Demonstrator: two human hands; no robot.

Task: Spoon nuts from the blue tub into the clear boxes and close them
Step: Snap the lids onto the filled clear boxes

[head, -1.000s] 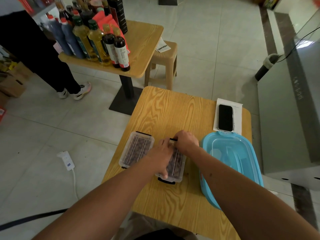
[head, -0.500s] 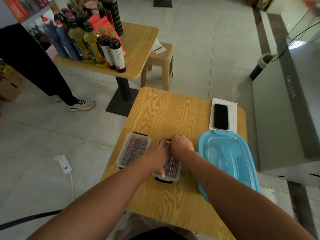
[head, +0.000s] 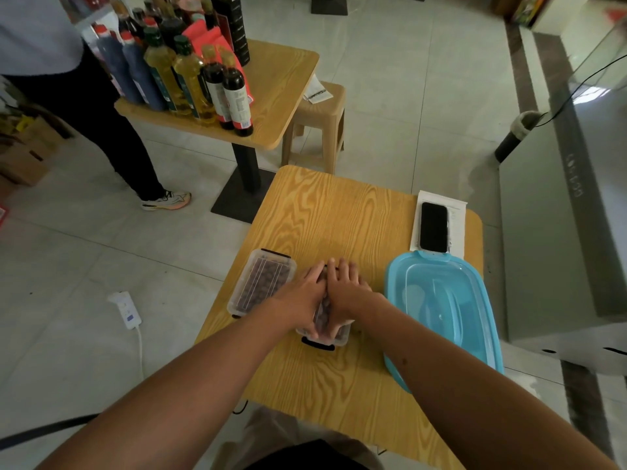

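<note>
Two clear boxes of dark nuts lie on the wooden table [head: 339,215]. The left clear box [head: 261,283] is lidded, with a black clip at its far end. Both of my hands cover the second clear box [head: 334,339]: my left hand [head: 300,298] lies on its left half and my right hand [head: 346,288] on its right half, palms down on the lid with fingers reaching the far end. A black clip shows at its near end. The blue tub [head: 441,310] stands to the right, its translucent lid on. No spoon is visible.
A black phone [head: 433,227] rests on white paper at the table's far right corner. Beyond stand a second table [head: 281,83] crowded with bottles, a plastic stool [head: 319,127] and a standing person [head: 101,113]. A power strip [head: 127,310] lies on the floor.
My right hand has moved from the box's far end to lie flat on the lid beside my left hand. The boxes and tub have stayed put.
</note>
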